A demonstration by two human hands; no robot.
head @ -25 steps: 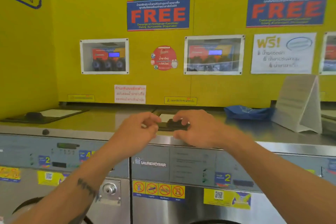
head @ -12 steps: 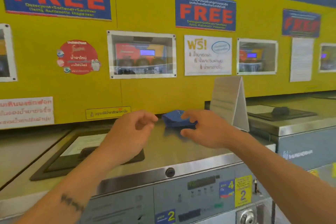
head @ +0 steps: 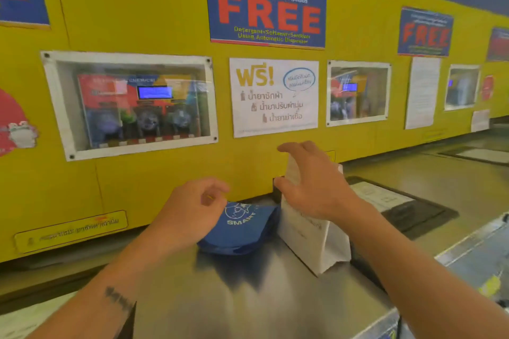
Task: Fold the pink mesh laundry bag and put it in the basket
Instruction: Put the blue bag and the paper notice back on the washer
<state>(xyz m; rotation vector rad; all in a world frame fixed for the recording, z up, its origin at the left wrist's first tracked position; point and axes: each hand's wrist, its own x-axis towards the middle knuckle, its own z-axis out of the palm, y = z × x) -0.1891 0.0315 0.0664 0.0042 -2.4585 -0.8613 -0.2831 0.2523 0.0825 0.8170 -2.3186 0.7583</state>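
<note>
Nearest the camera, two bare forearms are stretched out over a steel machine top (head: 248, 292); a dark tattoo (head: 118, 297) is seen on the left forearm. Further out, the left hand (head: 190, 212) is held with its fingers (head: 212, 187) loosely curled and nothing gripped. Just under and beyond those fingertips a folded blue bag (head: 242, 228) with white print is laid on the steel, and whether it is touched cannot be told. The right hand (head: 314, 184) is spread open, fingers released, against the face of a white tent card (head: 311, 239) standing just right of the blue bag. No pink mesh laundry bag and no basket are shown in this view. Behind the fingers a yellow wall (head: 165, 8) is seen, carrying a blue FREE sign (head: 265, 8) and a windowed dispenser (head: 132, 104).
</note>
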